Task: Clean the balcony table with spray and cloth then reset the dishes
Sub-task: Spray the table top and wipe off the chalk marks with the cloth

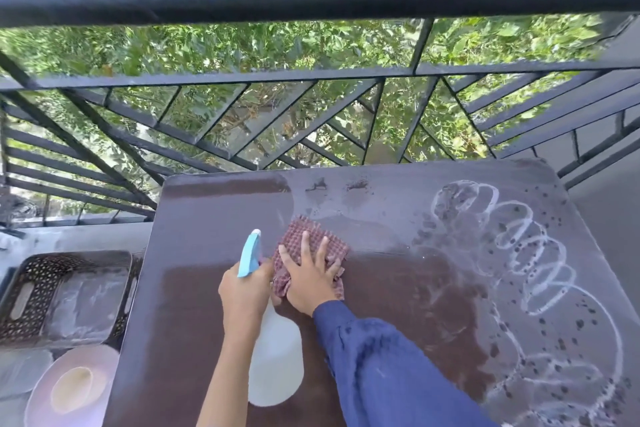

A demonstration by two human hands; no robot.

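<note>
A dark brown balcony table (207, 218) fills the middle of the view, wet on the left and smeared with white looping foam streaks (533, 253) and dark droplets on the right. My right hand (308, 279) presses flat on a pink checked cloth (304, 239) at the table's centre. Just left of it, my left hand (246, 291) grips the neck of a white spray bottle (275, 364) with a light blue trigger head (250, 255). The bottle hangs above the table's near part.
A black metal railing (311, 3) runs along the far side, with green foliage behind it. Left of the table stands a dark perforated basket (24, 291) with a tray inside. Below it lie white plates and a bowl (74, 388).
</note>
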